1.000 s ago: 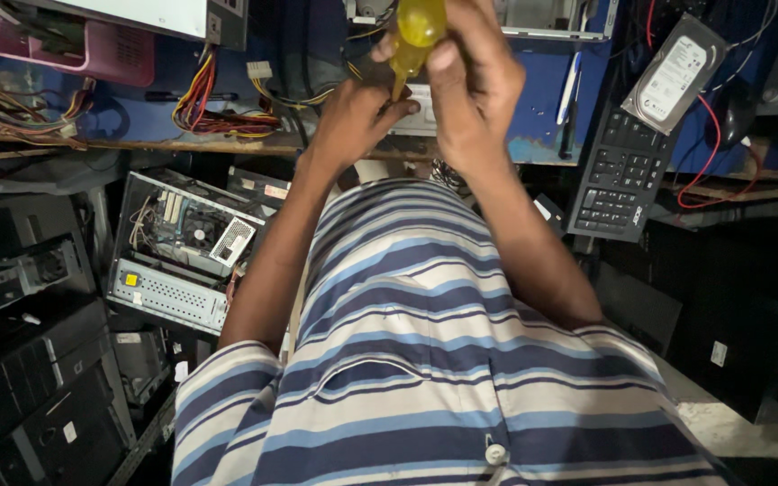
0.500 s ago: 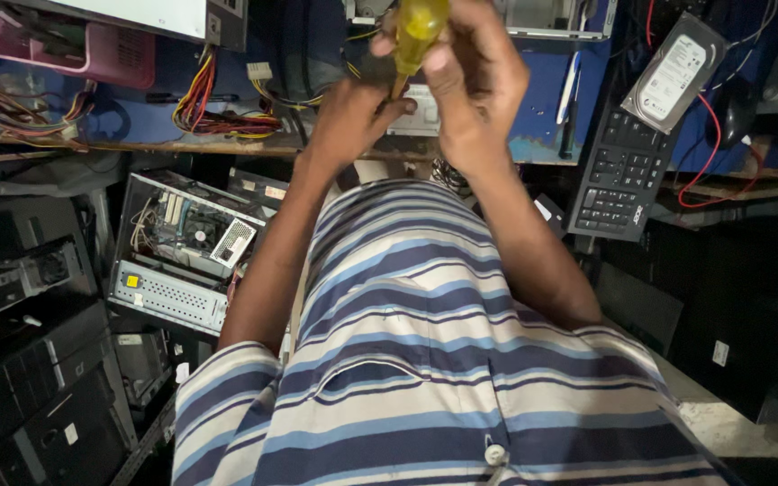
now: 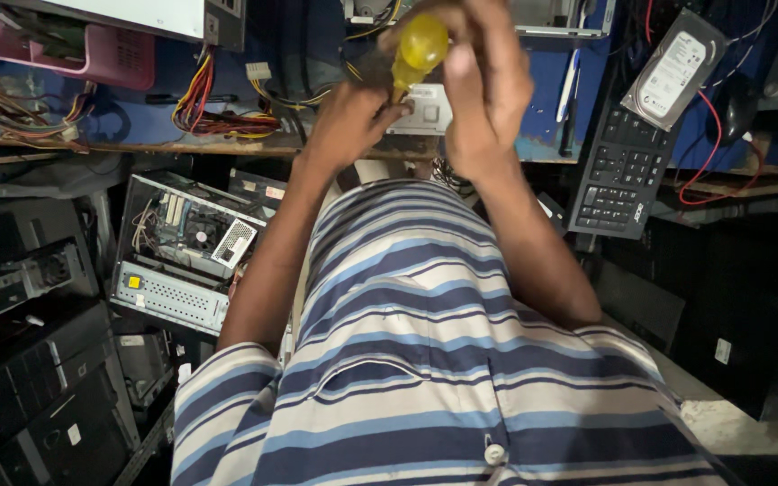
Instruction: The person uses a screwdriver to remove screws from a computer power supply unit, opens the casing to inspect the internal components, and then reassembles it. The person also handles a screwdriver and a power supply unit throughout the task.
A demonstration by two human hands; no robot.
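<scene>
My right hand (image 3: 490, 85) is closed around a screwdriver with a yellow translucent handle (image 3: 420, 45), held up in front of a blue workbench (image 3: 317, 54). Just below and left of the handle, my left hand (image 3: 353, 117) has its fingers pinched at the screwdriver's shaft. The tip and anything held at it are hidden behind my fingers. Both arms reach up from my blue-and-white striped shirt (image 3: 425, 360), which fills the lower part of the view.
A black keyboard (image 3: 619, 175) and a bare hard drive (image 3: 673, 76) lean at the right. An open computer case (image 3: 182, 252) lies at the left, above stacked black cases (image 3: 29, 387). Coloured cable bundles (image 3: 218, 108) and a pink tray (image 3: 92, 49) sit on the bench.
The yellow handle has dropped slightly in view and my hands have shifted a little around it. Nothing was picked up or let go.
</scene>
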